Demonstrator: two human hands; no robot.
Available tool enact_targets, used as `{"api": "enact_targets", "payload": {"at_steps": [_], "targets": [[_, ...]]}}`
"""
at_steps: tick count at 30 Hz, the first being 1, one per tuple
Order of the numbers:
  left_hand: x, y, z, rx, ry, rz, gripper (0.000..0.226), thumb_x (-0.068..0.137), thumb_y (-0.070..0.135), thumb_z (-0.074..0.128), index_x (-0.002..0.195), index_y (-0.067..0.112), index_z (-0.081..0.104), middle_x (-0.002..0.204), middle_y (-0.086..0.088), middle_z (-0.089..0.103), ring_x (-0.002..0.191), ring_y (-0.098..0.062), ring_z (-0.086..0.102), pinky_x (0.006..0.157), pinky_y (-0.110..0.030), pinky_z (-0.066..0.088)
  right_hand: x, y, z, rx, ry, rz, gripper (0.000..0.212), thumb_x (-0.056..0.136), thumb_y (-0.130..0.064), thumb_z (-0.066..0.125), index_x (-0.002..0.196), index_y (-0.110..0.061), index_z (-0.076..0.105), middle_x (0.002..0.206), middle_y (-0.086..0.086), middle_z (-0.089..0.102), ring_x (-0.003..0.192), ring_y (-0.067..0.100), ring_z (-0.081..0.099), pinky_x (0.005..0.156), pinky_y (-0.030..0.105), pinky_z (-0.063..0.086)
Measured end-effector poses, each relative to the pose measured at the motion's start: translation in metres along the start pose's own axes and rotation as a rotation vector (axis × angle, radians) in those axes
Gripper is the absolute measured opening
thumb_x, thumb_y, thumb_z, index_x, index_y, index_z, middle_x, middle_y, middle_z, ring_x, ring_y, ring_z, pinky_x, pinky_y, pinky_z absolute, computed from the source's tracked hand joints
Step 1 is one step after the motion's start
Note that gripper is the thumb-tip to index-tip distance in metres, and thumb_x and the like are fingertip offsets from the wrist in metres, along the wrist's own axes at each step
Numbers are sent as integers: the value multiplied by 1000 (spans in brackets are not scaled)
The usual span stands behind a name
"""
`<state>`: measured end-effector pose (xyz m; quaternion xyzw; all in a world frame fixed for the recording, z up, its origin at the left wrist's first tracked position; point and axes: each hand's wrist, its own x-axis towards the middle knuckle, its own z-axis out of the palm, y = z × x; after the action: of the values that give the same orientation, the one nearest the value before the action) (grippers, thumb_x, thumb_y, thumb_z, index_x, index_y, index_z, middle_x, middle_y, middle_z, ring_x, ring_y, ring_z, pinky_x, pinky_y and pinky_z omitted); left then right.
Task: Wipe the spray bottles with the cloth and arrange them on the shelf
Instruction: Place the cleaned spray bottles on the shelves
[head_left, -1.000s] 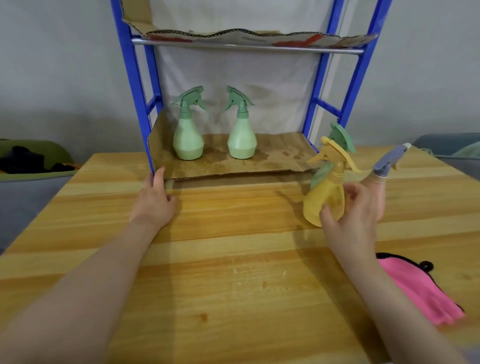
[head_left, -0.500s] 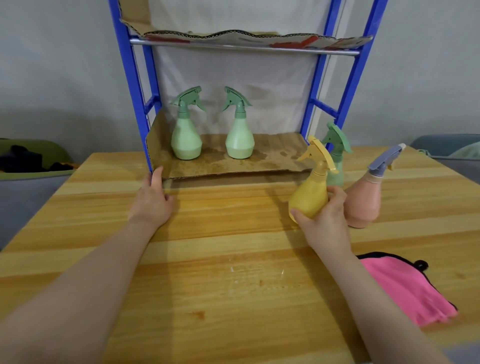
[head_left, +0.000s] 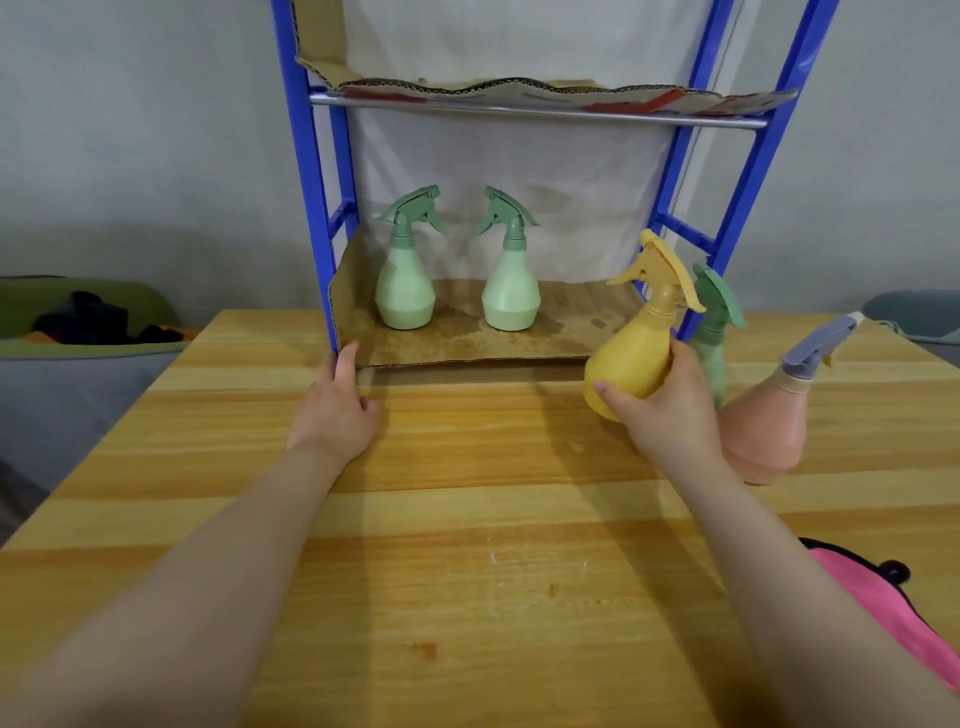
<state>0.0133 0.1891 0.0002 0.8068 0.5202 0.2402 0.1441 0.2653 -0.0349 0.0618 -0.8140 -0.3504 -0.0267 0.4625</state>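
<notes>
1. At 1 o'clock from the middle of the tabletop (head_left: 467, 545), the right hand (head_left: 670, 410) grasps the yellow bottle (head_left: 636, 353) round its body, tilted, lifted off the wood, just in front of the shelf (head_left: 467, 348).
2. At 11 o'clock, the left hand (head_left: 332, 410) lies released, fingers straight, touching the cardboard edge by the blue post (head_left: 306, 208).
3. On the shelf stand two light green bottles (head_left: 405, 291), upright and apart.
4. At 2 o'clock, a darker green bottle (head_left: 714, 332) stands behind the yellow one; a pink bottle (head_left: 769, 431) stands beside the hand.
5. At 4 o'clock lies the pink cloth (head_left: 883, 613).
</notes>
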Motion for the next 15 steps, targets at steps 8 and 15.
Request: {"api": "enact_targets", "payload": {"at_steps": [8, 15], "targets": [[4, -2, 1, -5, 6, 6, 77, 90, 19, 57, 153, 26, 14, 159, -9, 22, 117, -32, 54, 92, -46, 51, 60, -9, 23, 29, 16, 48, 87, 75, -39, 81, 145, -14, 36, 138, 7, 48, 123, 27, 50, 96, 44, 48], [6, -4, 5, 15, 26, -10, 76, 90, 19, 56, 153, 28, 13, 160, -10, 20, 115, -32, 55, 89, -45, 52, 95, -2, 49, -25, 5, 71, 86, 78, -41, 79, 145, -12, 35, 139, 11, 49, 127, 32, 49, 101, 51, 46]]}}
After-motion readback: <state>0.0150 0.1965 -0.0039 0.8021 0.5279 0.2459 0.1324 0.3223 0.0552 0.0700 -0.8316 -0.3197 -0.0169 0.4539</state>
